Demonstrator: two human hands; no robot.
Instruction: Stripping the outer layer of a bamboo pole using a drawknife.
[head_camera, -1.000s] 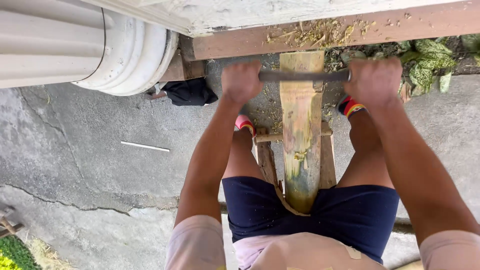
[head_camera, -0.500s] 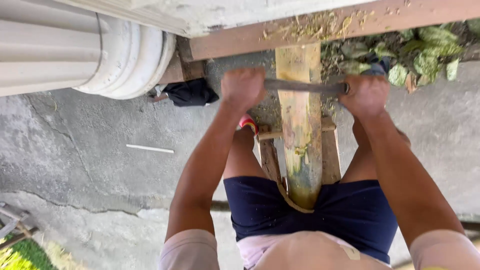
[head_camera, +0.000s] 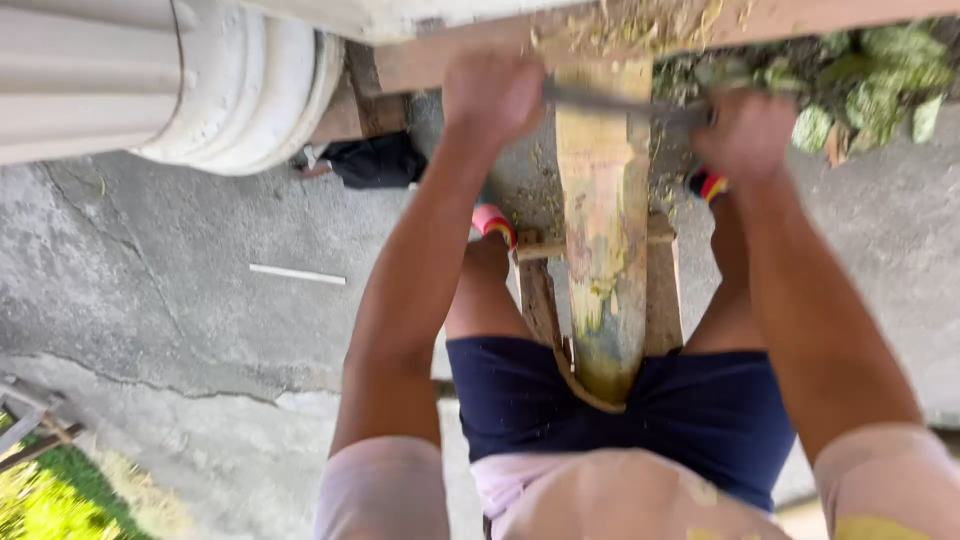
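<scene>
I sit astride a narrow wooden bench (head_camera: 660, 290) with a long pale, yellowish plank (head_camera: 602, 230) lying along it between my thighs. A dark metal blade (head_camera: 615, 103) with a handle at each end lies across the plank's far end. My left hand (head_camera: 492, 92) grips its left handle and my right hand (head_camera: 752, 130) grips its right handle, both arms stretched forward. Wood shavings (head_camera: 640, 25) are scattered on the board beyond the plank's far end.
A white round column base (head_camera: 235, 95) stands at the upper left on cracked concrete ground (head_camera: 180, 290). A black cloth (head_camera: 375, 160) lies beside it. Green leaves (head_camera: 870, 95) are at the upper right. A thin white stick (head_camera: 297, 274) lies on the concrete; grass (head_camera: 50, 495) shows lower left.
Both hands and the blade have moved away from my body toward the plank's far end. The view has shifted and blurred slightly.
</scene>
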